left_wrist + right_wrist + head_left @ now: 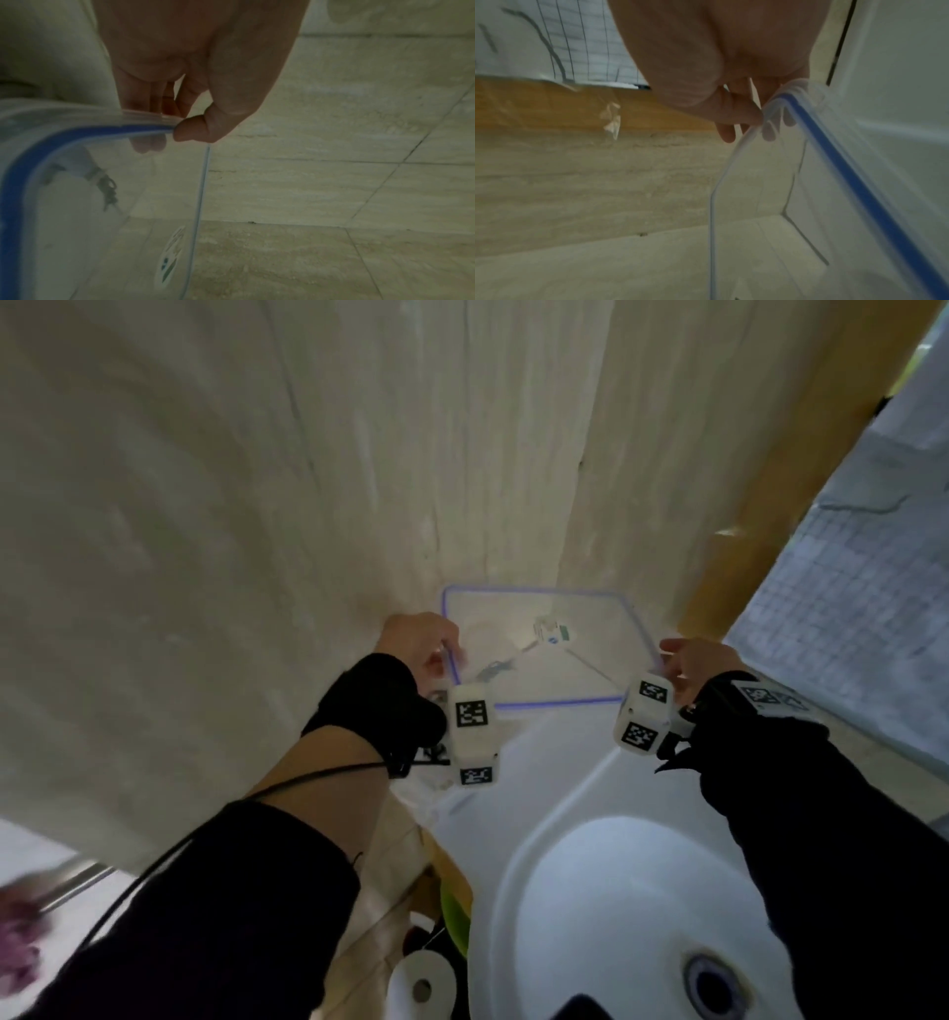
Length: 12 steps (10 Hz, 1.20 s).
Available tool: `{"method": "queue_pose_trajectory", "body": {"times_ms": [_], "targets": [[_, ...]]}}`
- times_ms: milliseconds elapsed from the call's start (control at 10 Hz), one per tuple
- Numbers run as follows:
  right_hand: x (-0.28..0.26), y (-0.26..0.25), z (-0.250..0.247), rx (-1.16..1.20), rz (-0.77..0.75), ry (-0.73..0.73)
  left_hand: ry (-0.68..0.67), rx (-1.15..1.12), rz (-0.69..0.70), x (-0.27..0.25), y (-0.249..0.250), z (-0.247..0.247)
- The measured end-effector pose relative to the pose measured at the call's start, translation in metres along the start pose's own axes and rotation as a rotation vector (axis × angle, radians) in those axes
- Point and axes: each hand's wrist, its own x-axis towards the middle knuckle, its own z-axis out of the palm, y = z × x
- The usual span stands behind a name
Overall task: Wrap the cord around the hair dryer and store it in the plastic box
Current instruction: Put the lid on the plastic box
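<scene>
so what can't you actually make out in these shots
- Hair dryer and its cord: not identifiable in any view.
- Inside of the plastic box: head view, blurred; only a label and faint lines show.
- Left hand fingertips: left wrist view, hidden behind the box's blue-edged rim.
- Right hand fingertips: right wrist view, smeared behind the clear wall.
- Dark object at the head view's bottom edge: cut off.

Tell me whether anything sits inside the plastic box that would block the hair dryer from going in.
Nothing visible does. The plastic box looks empty through its clear walls; only a label on its bottom shows. The left hand and right hand grip its blue-edged rim at opposite sides, fingers hooked over the edge. The hair dryer is not clearly in view.
</scene>
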Motion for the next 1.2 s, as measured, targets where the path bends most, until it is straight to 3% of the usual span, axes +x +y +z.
{"method": "queue_pose_trajectory", "body": {"times_ms": [100, 300, 500, 900, 1000, 1200], "targets": [[0.010, -0.007, 0.020, 0.437, 0.039, -0.002, 0.077, 0.001, -0.029, -0.007, -0.019, -0.014], [0.013, -0.031, 0.046, 0.191, -0.014, 0.010, 0.176, -0.006, -0.083, -0.015, -0.046, -0.044], [0.023, -0.035, 0.065, 0.219, -0.106, -0.122, 0.291, 0.049, -0.089, -0.021, -0.067, -0.057], [0.031, -0.040, 0.095, 0.231, -0.132, -0.150, 0.431, 0.064, -0.094, -0.017, -0.088, -0.065], [0.029, -0.044, 0.100, 0.220, -0.155, -0.130, 0.426, 0.067, -0.108, -0.016, -0.094, -0.068], [0.028, -0.049, 0.101, -0.083, -0.246, -0.058, 0.332, -0.059, -0.150, -0.016, -0.099, -0.068]]}}
